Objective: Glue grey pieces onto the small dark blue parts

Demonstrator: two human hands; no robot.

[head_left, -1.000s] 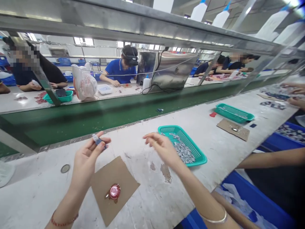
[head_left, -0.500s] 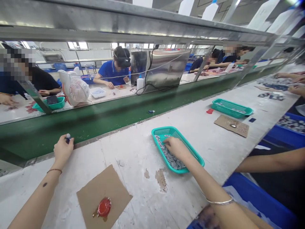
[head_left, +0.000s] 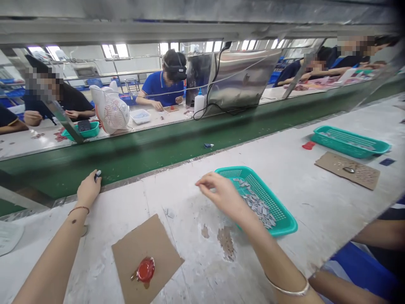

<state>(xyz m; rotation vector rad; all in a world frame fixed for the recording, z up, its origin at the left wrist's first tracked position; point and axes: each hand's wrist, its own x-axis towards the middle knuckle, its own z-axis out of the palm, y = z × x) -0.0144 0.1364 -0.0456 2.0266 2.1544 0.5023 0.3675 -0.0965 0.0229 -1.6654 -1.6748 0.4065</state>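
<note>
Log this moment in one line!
left hand: holds small blue-white piece by green belt; right hand: near turquoise perforated plastic basket; glossy red disc: on brown cardboard

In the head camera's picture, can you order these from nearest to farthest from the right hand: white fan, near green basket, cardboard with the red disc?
From the right hand:
1. Near green basket: right beside it, partly hidden behind it.
2. Cardboard with the red disc: to its left.
3. White fan: far left, across the green belt.

The right hand (head_left: 223, 195) has left the green basket (head_left: 272, 200)
</note>
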